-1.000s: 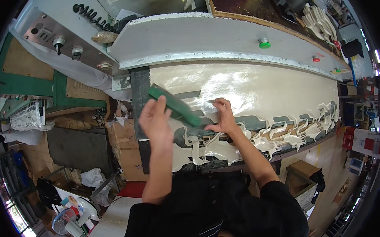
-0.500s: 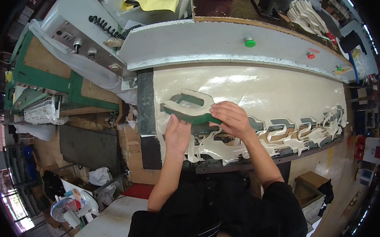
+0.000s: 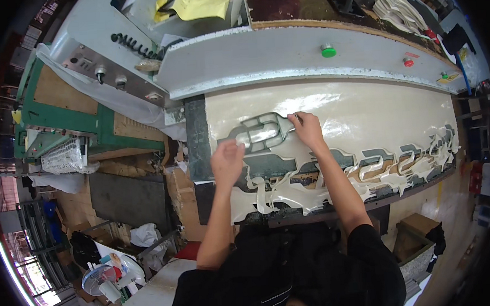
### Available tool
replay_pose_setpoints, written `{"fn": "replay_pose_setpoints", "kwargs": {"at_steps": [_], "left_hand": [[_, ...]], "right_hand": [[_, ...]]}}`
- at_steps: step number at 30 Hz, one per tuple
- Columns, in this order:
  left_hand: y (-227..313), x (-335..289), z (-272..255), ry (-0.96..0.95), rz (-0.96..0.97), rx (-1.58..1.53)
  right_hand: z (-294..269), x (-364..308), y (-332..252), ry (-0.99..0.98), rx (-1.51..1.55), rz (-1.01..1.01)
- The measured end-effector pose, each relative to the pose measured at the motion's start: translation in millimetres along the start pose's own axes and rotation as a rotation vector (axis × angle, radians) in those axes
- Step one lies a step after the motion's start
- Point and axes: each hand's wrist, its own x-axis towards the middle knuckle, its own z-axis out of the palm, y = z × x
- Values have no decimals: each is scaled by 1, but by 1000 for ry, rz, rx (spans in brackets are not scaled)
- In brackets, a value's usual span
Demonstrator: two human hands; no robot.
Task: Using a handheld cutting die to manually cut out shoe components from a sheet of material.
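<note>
The open-frame cutting die (image 3: 280, 130) lies between the hands, on or just above the cream sheet (image 3: 376, 110), its long axis running left to right. The right hand (image 3: 310, 132) pinches its right end; the left hand (image 3: 227, 162) is at its left end, whether gripping I cannot tell.

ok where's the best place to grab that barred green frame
Probably the outer rim at both ends, left hand from the left, right hand from the right: the green frame is long, and its openings leave thin walls to pinch.
</note>
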Motion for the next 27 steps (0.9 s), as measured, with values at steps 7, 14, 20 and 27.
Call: {"fn": "replay_pose_setpoints", "kwargs": {"at_steps": [7,14,20,27], "left_hand": [[-7,19,0,-317,467,427],[-44,18,30,-195,202,161],[-19,37,-4,-142,277,196],[-81,43,9,-37,322,182]], "right_hand": [[-11,-26,20,-7,-194,-335],[-12,-15,40,-31,-317,-371],[0,-12,15,19,-311,-390],[24,-3,34,15,-288,-362]]}}
